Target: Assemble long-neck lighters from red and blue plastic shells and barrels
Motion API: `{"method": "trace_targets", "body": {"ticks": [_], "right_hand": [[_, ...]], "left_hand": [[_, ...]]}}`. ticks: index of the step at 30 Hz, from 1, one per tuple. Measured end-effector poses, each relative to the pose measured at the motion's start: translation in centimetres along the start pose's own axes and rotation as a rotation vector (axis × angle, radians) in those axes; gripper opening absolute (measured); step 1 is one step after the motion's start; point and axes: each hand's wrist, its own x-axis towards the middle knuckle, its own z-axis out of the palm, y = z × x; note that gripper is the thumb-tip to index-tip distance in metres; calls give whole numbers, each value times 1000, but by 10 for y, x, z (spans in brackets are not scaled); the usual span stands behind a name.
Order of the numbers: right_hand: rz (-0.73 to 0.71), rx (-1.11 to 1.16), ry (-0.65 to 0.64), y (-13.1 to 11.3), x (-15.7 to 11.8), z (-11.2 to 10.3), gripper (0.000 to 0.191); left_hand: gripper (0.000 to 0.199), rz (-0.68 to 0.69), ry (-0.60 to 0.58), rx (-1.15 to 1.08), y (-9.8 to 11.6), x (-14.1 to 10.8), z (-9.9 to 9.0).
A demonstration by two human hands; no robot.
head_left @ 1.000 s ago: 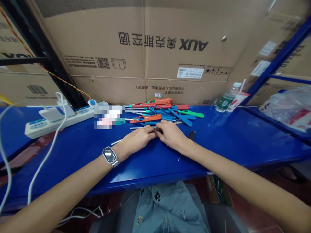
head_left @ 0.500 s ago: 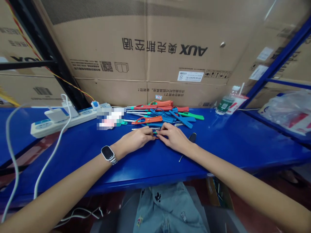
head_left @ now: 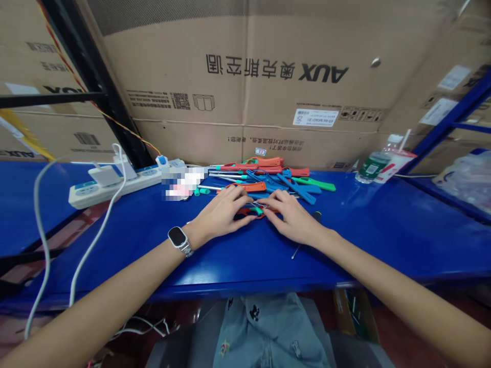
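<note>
On the blue table, my left hand (head_left: 228,210) closes its fingers on the left end of an orange-red long-neck lighter part with a green trigger (head_left: 256,210). My right hand (head_left: 288,214) grips the other end, fingers bent over it. A thin wire or metal piece shows between the fingertips; my fingers hide much of the rest. Just beyond lies a pile of long-neck lighters, among them an orange one (head_left: 251,187), blue handles (head_left: 295,187) and a green one (head_left: 316,184). Beside my right wrist is a screwdriver (head_left: 316,216), partly covered by the hand.
A white power strip (head_left: 82,196) with plugs and cables stands at the left. Small green caps (head_left: 204,191) lie left of the pile. At the back right are a bottle (head_left: 371,166) and a paper cup (head_left: 397,166). Cardboard (head_left: 245,97) walls the back.
My hands have spread a little apart, and more of the orange-red lighter part and green trigger shows between them. The whole view has shifted, so things sit further right.
</note>
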Motion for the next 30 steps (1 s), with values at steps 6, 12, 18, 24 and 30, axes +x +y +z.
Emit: {"method": "trace_targets", "body": {"ticks": [6,12,18,24,30], "right_hand": [[23,-15,-125,11,20,-6,33],[-25,-36,-116,16,17,3,28],[1,-58,-62,13,13,5,29],[82,-9,-32,12,15,6,23],[98,65,1,15,13,6,27]], "left_hand": [[46,-100,-52,-25,3,10,-4],[36,-89,-118,-5,0,13,2],[25,-70,-104,-91,-11,5,3],[22,-101,-80,-88,-12,7,2],[30,-20,-135,110,-7,3,-3]]}}
